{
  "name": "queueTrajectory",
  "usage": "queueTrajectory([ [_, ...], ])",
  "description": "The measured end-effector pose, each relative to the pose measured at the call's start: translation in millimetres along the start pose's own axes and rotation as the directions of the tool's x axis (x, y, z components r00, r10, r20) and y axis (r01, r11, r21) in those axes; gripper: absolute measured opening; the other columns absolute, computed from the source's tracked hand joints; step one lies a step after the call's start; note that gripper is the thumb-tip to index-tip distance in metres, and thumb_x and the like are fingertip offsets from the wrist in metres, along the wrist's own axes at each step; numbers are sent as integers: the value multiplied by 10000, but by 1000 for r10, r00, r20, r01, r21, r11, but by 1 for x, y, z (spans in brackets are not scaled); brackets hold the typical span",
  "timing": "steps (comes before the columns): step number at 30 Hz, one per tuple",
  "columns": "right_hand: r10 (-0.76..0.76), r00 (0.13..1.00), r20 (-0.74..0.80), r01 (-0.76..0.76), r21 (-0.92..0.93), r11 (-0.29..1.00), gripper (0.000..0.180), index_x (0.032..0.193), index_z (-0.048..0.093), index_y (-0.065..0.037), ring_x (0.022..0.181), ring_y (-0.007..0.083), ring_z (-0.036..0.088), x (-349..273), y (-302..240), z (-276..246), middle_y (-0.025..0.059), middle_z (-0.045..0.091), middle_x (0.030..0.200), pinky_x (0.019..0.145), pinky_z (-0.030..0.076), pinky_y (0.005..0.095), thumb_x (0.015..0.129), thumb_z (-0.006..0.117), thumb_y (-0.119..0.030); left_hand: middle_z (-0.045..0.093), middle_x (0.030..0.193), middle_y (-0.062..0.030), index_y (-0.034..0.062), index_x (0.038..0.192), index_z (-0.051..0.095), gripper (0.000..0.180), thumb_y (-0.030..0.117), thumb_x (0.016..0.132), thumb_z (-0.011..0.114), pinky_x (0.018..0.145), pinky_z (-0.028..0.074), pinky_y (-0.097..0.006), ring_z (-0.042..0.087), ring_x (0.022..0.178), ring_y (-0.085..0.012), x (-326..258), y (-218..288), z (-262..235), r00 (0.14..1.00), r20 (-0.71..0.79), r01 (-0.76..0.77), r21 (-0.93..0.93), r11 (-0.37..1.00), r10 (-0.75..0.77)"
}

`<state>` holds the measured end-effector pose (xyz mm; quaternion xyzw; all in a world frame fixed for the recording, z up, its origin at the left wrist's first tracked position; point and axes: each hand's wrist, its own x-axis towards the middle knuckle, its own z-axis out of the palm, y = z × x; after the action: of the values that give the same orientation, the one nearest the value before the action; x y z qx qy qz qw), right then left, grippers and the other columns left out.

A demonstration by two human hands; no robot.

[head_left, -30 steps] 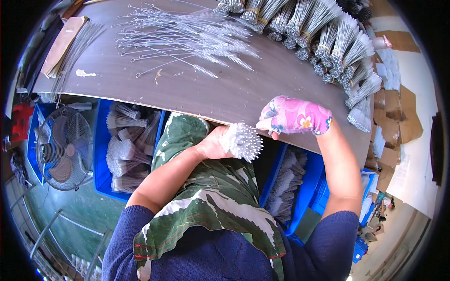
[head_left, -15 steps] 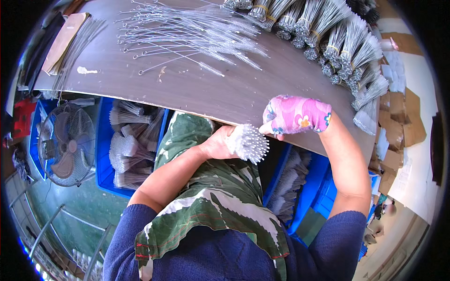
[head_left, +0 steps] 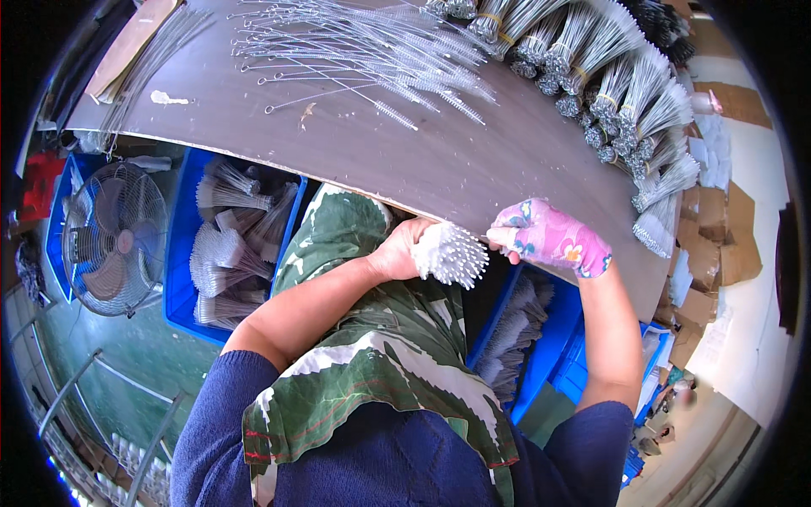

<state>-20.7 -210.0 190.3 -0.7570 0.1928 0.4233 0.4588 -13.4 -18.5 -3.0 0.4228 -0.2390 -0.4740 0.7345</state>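
My left hand (head_left: 402,252) is wrapped round a bundle of thin wire brushes (head_left: 451,255) just below the table's front edge. Their white, round-tipped bristle ends point right, while the wire ends are hidden. A pink floral glove or sleeve covers my right hand (head_left: 549,235), leaving the fingertips bare. Those fingers are bent and pressed together just right of the bristle ends; whatever they may pinch is too small to make out. Beyond both hands, loose brushes with looped wire ends (head_left: 363,55) lie scattered on the brown table (head_left: 279,152).
Tied brush bundles (head_left: 629,110) line the table's right edge. Blue bins holding brush bundles stand under the table, one at left (head_left: 182,291) and one at right (head_left: 541,363). A round fan (head_left: 125,242) stands at far left. Cardboard (head_left: 735,237) lies at far right.
My right hand has come down slightly, and its fingertips now sit a little apart from the bristle ends. The left hand keeps its grip on the bundle. The whole view has shifted slightly.
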Motion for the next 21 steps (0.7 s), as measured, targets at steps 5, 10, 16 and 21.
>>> queueTrajectory([
  [5, 30, 999, -18, -31, -46, 998, 226, 795, 616, -4, 605, 84, 514, 3, -1, 6, 4, 558, 685, 578, 415, 242, 820, 610, -229, 642, 936, -34, 40, 995, 602, 249, 69, 755, 659, 821, 458, -266, 584, 878, -103, 1, 4, 5, 998, -66, -10, 88, 996, 16],
  [10, -79, 997, -19, 78, -24, 997, 137, 815, 634, -1, 587, 103, 545, 10, 8, 7, 17, 594, 684, 547, 430, 260, 781, 561, -112, 641, 937, -39, 44, 994, 600, 264, 79, 742, 670, 816, 459, -269, 586, 873, -108, 0, 6, 4, 999, -24, -42, 112, 993, 45],
  [16, -19, 997, -75, 13, -79, 997, 198, 822, 638, -1, 588, 98, 537, 4, -1, 11, 19, 595, 698, 550, 436, 256, 818, 593, -193, 637, 947, -41, 50, 1008, 594, 305, 101, 724, 691, 827, 458, -279, 588, 890, -122, 3, -3, 3, 993, -23, -106, 202, 974, 113],
  [21, -57, 994, -95, 69, 127, 989, 204, 955, 628, -1, 627, 80, 538, -7, 25, 10, 34, 603, 780, 555, 436, 239, 837, 611, -166, 627, 994, -51, 53, 1058, 575, 366, 107, 717, 694, 876, 446, -290, 586, 950, -165, 3, -6, -2, 987, 18, -156, 275, 949, 157],
])
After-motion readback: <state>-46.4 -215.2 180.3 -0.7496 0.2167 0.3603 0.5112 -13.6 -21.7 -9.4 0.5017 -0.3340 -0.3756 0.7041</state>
